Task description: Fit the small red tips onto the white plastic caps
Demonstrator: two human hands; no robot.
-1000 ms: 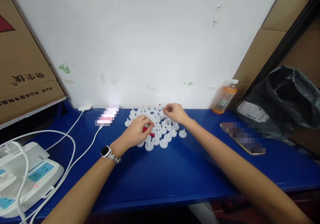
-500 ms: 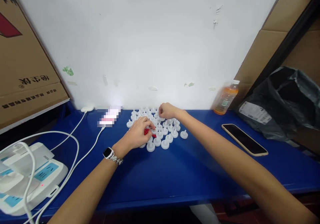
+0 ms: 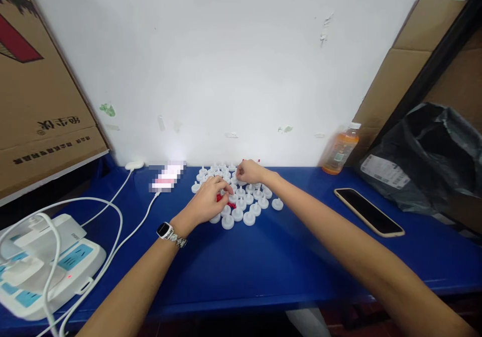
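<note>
Many white plastic pieces (image 3: 249,218), each a round disc with a short stem, stand clustered on the blue table (image 3: 226,271). My left hand (image 3: 211,196), wearing a watch and bracelet, rests over the near left of the cluster. Its fingers are curled around small red pieces (image 3: 232,205), some showing below the fingertips. Towards the back, my right hand (image 3: 250,172) is closed in a pinch, low over the white pieces. What its fingertips hold is hidden. Tiny red spots show just behind that hand.
On the left lie a white power strip (image 3: 83,266) with looping cables and a blurred-out lit device (image 3: 167,176). To the right are a phone (image 3: 369,212), a bottle of orange drink (image 3: 341,148) and a dark plastic bag (image 3: 425,156). A white wall (image 3: 226,66) rises behind the table.
My right hand has shifted slightly left and down among the white pieces, and red spots now show behind it. My left hand stays in place. The view has tilted a little.
</note>
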